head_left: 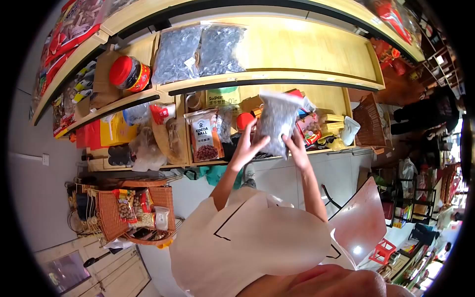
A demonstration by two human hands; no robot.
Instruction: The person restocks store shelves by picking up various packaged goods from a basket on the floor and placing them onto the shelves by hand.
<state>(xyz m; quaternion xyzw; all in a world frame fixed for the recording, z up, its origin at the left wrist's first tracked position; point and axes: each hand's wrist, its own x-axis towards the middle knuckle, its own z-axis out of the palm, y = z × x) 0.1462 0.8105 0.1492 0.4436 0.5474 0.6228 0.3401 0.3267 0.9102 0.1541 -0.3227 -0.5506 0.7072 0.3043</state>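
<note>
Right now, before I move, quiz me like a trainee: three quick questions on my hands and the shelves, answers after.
1. What do the left hand and right hand hold together?
a) A red-lidded jar
b) A clear bag
c) A red stool
2. True or false: the jar with the red lid is to the left of the two dark bags on the shelf.
3. Fill in the missing word printed on the brown and white pouch on the shelf below: "____ BALL".

Key: 1. b; 2. true; 3. COCOA
</note>
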